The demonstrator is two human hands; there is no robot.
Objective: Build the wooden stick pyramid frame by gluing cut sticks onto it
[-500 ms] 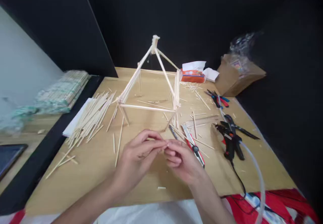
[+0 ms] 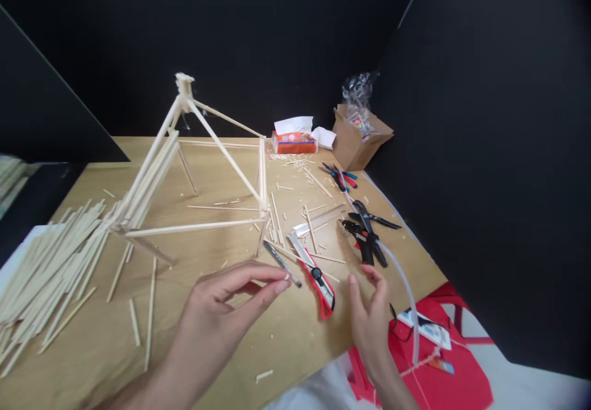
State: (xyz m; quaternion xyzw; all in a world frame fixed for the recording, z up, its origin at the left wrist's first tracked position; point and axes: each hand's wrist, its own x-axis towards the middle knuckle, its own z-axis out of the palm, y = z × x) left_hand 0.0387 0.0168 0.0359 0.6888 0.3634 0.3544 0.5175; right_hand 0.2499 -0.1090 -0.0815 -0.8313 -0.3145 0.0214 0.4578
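My left hand [image 2: 231, 311] pinches a tiny pale piece of wooden stick [image 2: 287, 277] between thumb and forefinger, above the table. Off to the right, my right hand [image 2: 372, 311] holds nothing; its thumb and fingers are apart, just below the black glue gun [image 2: 362, 241]. Between the hands lie a red utility knife [image 2: 319, 282] and a dark pen [image 2: 282, 263]. Behind them stands a frame of wooden sticks [image 2: 198, 226], with a box-like base and slanting sticks meeting at a top piece [image 2: 184, 85].
Many loose sticks [image 2: 69, 256] are heaped at the left on white paper. At the back are a tissue pack [image 2: 294, 143] and a cardboard box [image 2: 357, 142]. Pliers [image 2: 340, 178], black cutters [image 2: 369, 216] and a clear ruler [image 2: 321, 220] lie on the right.
My hands have come apart: the left keeps the small piece while the right has let go and moved right toward the glue gun. The view has turned right.
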